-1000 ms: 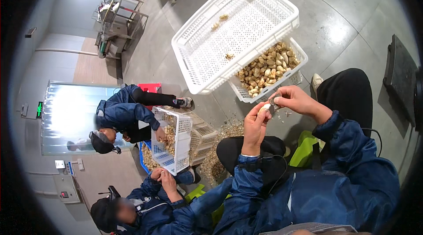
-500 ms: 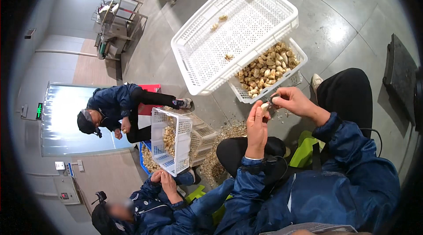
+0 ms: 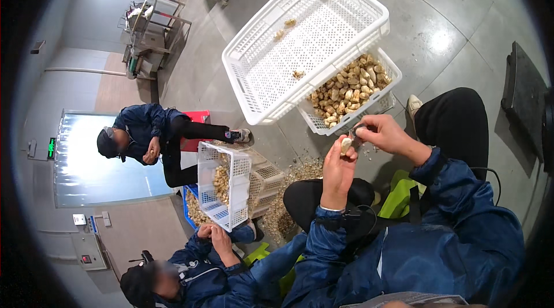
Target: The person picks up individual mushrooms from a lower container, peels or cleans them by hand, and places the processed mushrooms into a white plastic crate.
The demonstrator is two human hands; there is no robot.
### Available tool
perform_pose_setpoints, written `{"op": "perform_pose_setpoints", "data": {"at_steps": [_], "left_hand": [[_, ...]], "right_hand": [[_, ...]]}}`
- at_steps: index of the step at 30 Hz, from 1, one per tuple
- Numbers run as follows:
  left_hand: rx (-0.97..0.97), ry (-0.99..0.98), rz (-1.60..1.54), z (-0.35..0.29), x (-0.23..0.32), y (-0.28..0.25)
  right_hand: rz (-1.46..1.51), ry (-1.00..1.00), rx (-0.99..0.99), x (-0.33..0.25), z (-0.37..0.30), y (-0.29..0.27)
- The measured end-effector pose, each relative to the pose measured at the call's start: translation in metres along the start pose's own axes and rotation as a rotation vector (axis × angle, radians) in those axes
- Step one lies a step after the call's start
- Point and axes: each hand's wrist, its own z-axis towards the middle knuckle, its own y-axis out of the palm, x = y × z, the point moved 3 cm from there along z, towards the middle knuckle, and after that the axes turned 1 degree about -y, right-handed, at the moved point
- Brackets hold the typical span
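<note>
- The left hand [image 3: 336,166] sits just right of the frame's centre, raised with the fingers pointing up and curled close together, pinching a small pale clove-like piece [image 3: 346,145] at the fingertips.
- The right hand [image 3: 385,133] comes in from the right at about the same height, fingers bent inward and closed on something small and dark at its tips; whether that is a tool or a bit of husk cannot be told.
- The two hands meet at the pale piece, fingertips touching or very nearly so, right above the person's dark trouser knee [image 3: 456,117].
- Just above the hands, in the upper middle of the frame, a lower white crate [image 3: 381,103] holds a heap of tan, knobbly pieces [image 3: 346,91]; its near rim is close to the right hand's fingers.
- A big white lattice crate [image 3: 259,71] rests tilted over the lower one, nearly bare but for a few scattered bits.
- A pile of husks [image 3: 291,189] lies on the grey floor left of the hands.
- At centre left, a seated person in dark blue [image 3: 144,135] holds something small.
- At lower left, another person's hands [image 3: 213,236] grip a small white crate [image 3: 222,184] tipped on its side.
</note>
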Motion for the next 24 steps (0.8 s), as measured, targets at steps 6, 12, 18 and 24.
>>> {"op": "perform_pose_setpoints", "data": {"at_steps": [6, 12, 18, 24], "left_hand": [[0.084, -0.090, -0.086, 0.005, -0.003, -0.011], [0.150, -0.240, -0.233, 0.008, -0.008, -0.023], [-0.008, -0.244, -0.325, 0.011, -0.005, -0.026], [0.056, -0.195, -0.326, 0.018, -0.001, -0.036]], "right_hand": [[-0.234, -0.519, 0.094, -0.009, -0.006, 0.009], [-0.161, -0.143, -0.004, 0.000, -0.002, 0.004], [-0.134, -0.128, 0.118, 0.007, -0.001, 0.002], [-0.211, -0.114, 0.165, 0.006, 0.000, -0.005]]}}
